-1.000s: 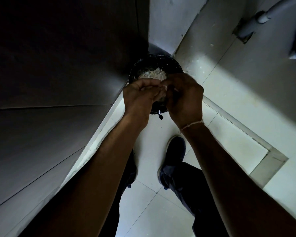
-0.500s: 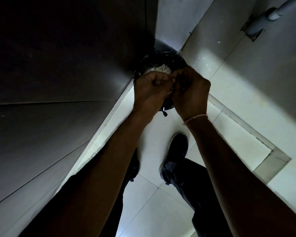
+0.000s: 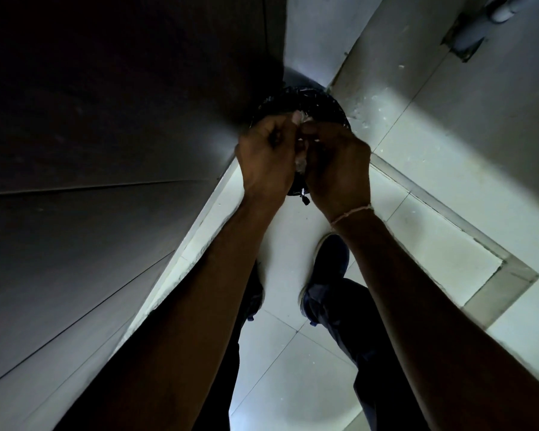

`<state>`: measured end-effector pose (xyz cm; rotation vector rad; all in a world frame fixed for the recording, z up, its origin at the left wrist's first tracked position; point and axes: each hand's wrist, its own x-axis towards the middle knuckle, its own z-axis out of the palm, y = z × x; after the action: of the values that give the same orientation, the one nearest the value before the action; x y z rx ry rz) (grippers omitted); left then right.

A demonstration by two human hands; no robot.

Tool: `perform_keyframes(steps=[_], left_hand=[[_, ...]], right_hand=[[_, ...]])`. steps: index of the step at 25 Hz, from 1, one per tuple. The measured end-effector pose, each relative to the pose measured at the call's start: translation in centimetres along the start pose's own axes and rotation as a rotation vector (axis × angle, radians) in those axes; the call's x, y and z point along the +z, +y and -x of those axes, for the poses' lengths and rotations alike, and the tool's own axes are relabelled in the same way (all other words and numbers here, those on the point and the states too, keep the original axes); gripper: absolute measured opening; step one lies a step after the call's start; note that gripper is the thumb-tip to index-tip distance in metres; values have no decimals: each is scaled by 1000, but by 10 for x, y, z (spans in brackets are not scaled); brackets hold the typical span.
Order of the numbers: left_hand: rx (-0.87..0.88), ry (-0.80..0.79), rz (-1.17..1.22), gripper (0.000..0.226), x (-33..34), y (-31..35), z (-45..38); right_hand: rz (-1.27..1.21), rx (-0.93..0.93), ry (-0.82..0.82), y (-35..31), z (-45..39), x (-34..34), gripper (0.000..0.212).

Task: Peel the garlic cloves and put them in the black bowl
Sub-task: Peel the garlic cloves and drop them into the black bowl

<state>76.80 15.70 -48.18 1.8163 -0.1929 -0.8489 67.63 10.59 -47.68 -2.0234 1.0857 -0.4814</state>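
1. So at this moment both hands were bunched together right over the black container [image 3: 316,99] on the floor. It looked more like a bag-lined bin than a bowl to me, sitting at the edge of the pale tiled floor [image 3: 427,194] where it meets the dark wall [image 3: 106,119].
2. Left hand [image 3: 266,157] was curled into a narrow pinch, and right hand [image 3: 339,163] was the same, fingers tucked in toward the left. Between them you could see a pale papery bit, which I took to be the garlic clove [image 3: 300,150] with its skin. Both hands seemed to be gripping it, but it was too dim and small to say which one really had hold of it.
3. What changed: a second earlier the whitish pile inside the container was plainly visible above the knuckles. Now the hands had moved up and over it, so the pile was hidden and only the far rim showed.
4. The pinch itself hadn't opened at all over that second, just shifted.
5. My read: peeling was still going on, nothing dropped yet. Working right above the container meant skin or clove would fall inside.
6. Dark shoe [image 3: 330,259] was planted on the tiles just below the wrists.
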Motion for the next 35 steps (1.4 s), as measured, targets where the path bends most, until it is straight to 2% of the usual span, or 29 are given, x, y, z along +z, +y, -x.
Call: perform_keyframes(steps=[2,4,6,7,8,11,13,14,17,18,20,22,23,26,30,33,35], left_hand=[[-57,11,19,45,-4,10,17],[-73,44,22,49,-15,24,38],[-19,36,-5,31,-25,35,59],[21,13,-30,15,-32,50,71],[50,-13,-48,10,-39,68,81],[60,-67,-48,17,-57,126,112],[85,-83,-96,18,-68,174,135],[119,-108,-138,20,-71,194,145],[222,-220,-239,21,-90,257,186],[246,-243,-240,17,-97,275,201],[281,-327,-192,12,-108,306,231],[292,-422,-121,11,-111,331,256],[279,-494,-80,8,-107,343,272],[299,-709,-139,22,-85,372,322],[487,-950,-299,22,-38,396,387],[675,-1088,-412,43,7,400,433],[769,-1206,-435,30,40,395,469]], right_hand=[[37,31,92,-11,3,-17,21],[52,26,122,-27,15,-35,19],[20,23,99,-45,24,-53,19],[19,73,73,-58,31,-65,20],[42,129,47,-73,39,-79,24],[189,220,4,-125,59,-118,41],[233,200,56,-164,66,-148,43],[229,165,82,-179,67,-161,39],[24,141,187,-236,83,-213,5],[-16,154,243,-252,92,-230,11],[18,206,358,-282,113,-263,13],[80,235,449,-310,131,-290,32],[85,243,501,-321,143,-305,30],[78,261,622,-340,188,-345,19],[86,329,794,-343,244,-394,18],[130,406,947,-332,290,-435,19],[166,476,1036,-318,328,-463,19]])
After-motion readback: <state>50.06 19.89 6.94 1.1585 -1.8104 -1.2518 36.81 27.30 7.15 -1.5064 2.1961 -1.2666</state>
